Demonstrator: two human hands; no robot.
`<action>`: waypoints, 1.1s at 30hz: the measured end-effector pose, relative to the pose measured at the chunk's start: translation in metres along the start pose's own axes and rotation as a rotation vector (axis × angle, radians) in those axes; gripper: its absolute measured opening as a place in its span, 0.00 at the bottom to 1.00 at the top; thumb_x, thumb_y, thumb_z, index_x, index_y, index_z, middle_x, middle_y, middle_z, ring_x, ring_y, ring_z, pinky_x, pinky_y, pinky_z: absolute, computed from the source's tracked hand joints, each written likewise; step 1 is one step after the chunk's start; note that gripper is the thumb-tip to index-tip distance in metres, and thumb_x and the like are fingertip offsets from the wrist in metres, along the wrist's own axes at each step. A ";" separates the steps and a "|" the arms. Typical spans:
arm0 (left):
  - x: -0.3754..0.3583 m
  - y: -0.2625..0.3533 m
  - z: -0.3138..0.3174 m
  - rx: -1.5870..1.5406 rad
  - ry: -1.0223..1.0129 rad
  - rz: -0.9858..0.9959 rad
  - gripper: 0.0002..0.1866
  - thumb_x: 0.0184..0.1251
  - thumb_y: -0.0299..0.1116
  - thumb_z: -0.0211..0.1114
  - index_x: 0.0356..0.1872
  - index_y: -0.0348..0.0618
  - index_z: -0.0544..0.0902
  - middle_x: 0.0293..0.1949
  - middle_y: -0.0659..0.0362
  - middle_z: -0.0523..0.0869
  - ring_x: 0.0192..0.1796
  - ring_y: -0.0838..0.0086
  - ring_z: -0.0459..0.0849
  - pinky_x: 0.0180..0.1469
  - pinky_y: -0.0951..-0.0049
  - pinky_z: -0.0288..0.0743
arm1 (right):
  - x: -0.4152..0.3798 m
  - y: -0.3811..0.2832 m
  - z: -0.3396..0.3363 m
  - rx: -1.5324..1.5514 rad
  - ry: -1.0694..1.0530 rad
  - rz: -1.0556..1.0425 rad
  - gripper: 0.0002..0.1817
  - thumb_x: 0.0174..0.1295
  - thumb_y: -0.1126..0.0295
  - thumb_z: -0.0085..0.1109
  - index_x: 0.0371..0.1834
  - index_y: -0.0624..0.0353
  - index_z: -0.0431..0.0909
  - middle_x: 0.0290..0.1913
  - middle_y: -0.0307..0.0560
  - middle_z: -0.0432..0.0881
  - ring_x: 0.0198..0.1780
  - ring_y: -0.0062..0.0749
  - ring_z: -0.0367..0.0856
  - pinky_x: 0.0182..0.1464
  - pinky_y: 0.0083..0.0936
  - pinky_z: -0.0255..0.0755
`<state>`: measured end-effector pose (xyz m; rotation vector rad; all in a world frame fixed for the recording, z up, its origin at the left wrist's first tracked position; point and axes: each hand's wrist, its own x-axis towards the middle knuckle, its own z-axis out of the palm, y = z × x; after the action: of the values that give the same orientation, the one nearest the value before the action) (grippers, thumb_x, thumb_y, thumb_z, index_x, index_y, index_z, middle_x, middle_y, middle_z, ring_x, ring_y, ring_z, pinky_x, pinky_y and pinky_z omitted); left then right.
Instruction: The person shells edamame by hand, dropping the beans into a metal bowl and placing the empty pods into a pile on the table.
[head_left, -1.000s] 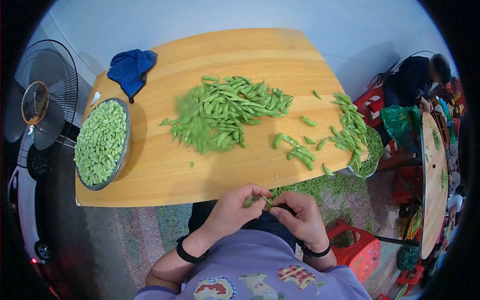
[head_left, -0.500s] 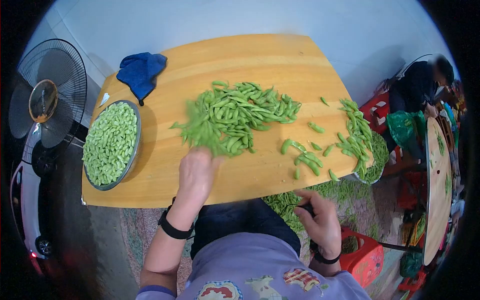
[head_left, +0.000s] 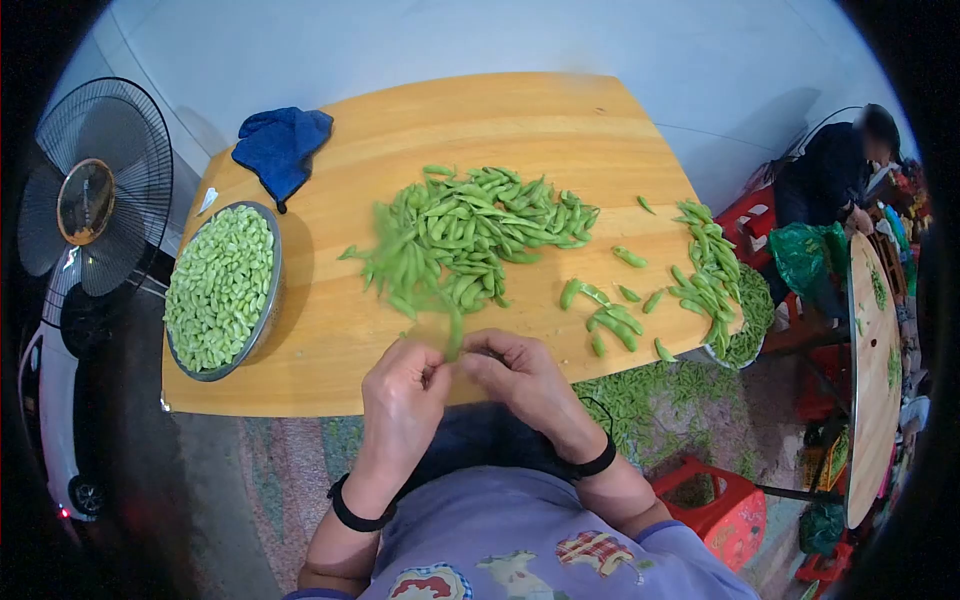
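Observation:
Over the near edge of the table, my left hand (head_left: 405, 385) is closed, pinching a green soybean pod (head_left: 454, 332) that points up between my hands. My right hand (head_left: 520, 375) meets it from the right, its fingers curled in near the base of the pod. Whatever lies inside the right hand is hidden by its fingers. Just beyond both hands spreads a heap of soybean pods (head_left: 490, 225). To the left stands a metal bowl (head_left: 272, 300) full of shelled soybeans (head_left: 218, 290).
More pods (head_left: 708, 260) lie at the table's right end, above a container of pods (head_left: 755, 320). Many green pods or husks (head_left: 650, 400) cover the floor. A blue cloth (head_left: 282, 150), a fan (head_left: 90, 200), a red stool (head_left: 715, 510) and a seated person (head_left: 830, 170) surround the table.
My left hand has come back from the heap toward me with a pod. My right hand has risen from below the table edge to meet it; the black object seen in it is now hidden.

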<state>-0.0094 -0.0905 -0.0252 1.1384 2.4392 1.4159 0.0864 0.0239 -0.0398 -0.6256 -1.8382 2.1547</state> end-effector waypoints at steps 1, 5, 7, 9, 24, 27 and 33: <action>-0.001 0.002 0.000 -0.008 -0.010 0.050 0.05 0.46 0.19 0.63 0.20 0.34 0.75 0.20 0.53 0.75 0.21 0.67 0.76 0.23 0.72 0.68 | 0.001 0.000 -0.001 -0.020 -0.008 -0.047 0.11 0.60 0.69 0.55 0.41 0.67 0.75 0.31 0.38 0.77 0.33 0.15 0.70 0.35 0.16 0.68; 0.002 0.015 -0.014 -0.048 -0.227 -0.013 0.06 0.46 0.22 0.66 0.21 0.34 0.76 0.21 0.55 0.76 0.24 0.72 0.75 0.27 0.74 0.69 | -0.002 -0.002 -0.007 -0.027 -0.056 -0.078 0.10 0.61 0.70 0.54 0.40 0.68 0.75 0.31 0.39 0.78 0.33 0.17 0.73 0.35 0.17 0.69; 0.005 0.011 -0.012 -0.083 -0.251 -0.021 0.06 0.46 0.22 0.66 0.21 0.34 0.76 0.21 0.55 0.77 0.24 0.72 0.76 0.28 0.73 0.69 | -0.008 -0.014 -0.005 -0.035 -0.046 -0.136 0.09 0.60 0.72 0.54 0.39 0.68 0.74 0.31 0.40 0.79 0.33 0.17 0.75 0.35 0.19 0.70; 0.007 0.010 -0.012 -0.112 -0.268 -0.024 0.06 0.46 0.22 0.66 0.20 0.34 0.76 0.22 0.55 0.77 0.24 0.71 0.76 0.28 0.73 0.69 | -0.009 -0.015 -0.005 -0.051 -0.044 -0.161 0.09 0.59 0.72 0.55 0.38 0.68 0.74 0.31 0.43 0.80 0.33 0.22 0.76 0.35 0.22 0.70; 0.005 0.005 -0.012 0.009 -0.268 0.128 0.06 0.45 0.22 0.65 0.22 0.34 0.75 0.21 0.52 0.75 0.25 0.64 0.75 0.28 0.72 0.68 | -0.017 -0.020 -0.004 -0.416 0.005 -0.309 0.10 0.54 0.72 0.58 0.35 0.68 0.73 0.30 0.60 0.76 0.34 0.53 0.77 0.34 0.34 0.70; 0.007 0.006 -0.018 0.037 -0.341 0.144 0.07 0.45 0.23 0.66 0.25 0.35 0.76 0.22 0.54 0.76 0.25 0.68 0.75 0.29 0.72 0.68 | -0.020 -0.020 -0.006 -0.509 0.009 -0.288 0.09 0.54 0.74 0.58 0.35 0.68 0.74 0.28 0.55 0.77 0.31 0.38 0.75 0.32 0.28 0.69; 0.008 0.006 -0.014 -0.694 -0.289 -0.379 0.04 0.56 0.26 0.64 0.29 0.37 0.79 0.23 0.66 0.78 0.26 0.83 0.73 0.28 0.82 0.67 | -0.024 -0.011 -0.003 -0.286 -0.064 -0.247 0.09 0.56 0.72 0.58 0.36 0.67 0.75 0.25 0.41 0.76 0.26 0.20 0.71 0.29 0.20 0.66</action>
<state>-0.0177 -0.0938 -0.0108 0.6211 1.6326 1.6235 0.1078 0.0175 -0.0257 -0.3624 -2.1524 1.7915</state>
